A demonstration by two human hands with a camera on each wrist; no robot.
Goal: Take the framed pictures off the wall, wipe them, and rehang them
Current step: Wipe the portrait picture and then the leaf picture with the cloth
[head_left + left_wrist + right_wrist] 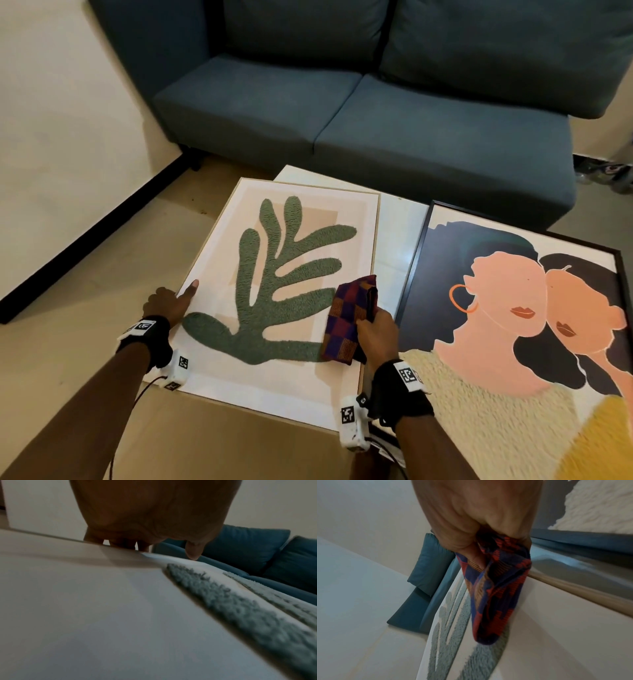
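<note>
Wiping looks under way: both framed pictures are off the wall, lying on the low white bench [394,219] before the sofa [342,102]. Left hand [164,305] grips the left edge of the leaf picture [274,274], fingers curled over it, while right hand [375,337] clutches the checked cloth [349,325] over its right side. The portrait picture [513,325], right, and rehanging remain.
</note>
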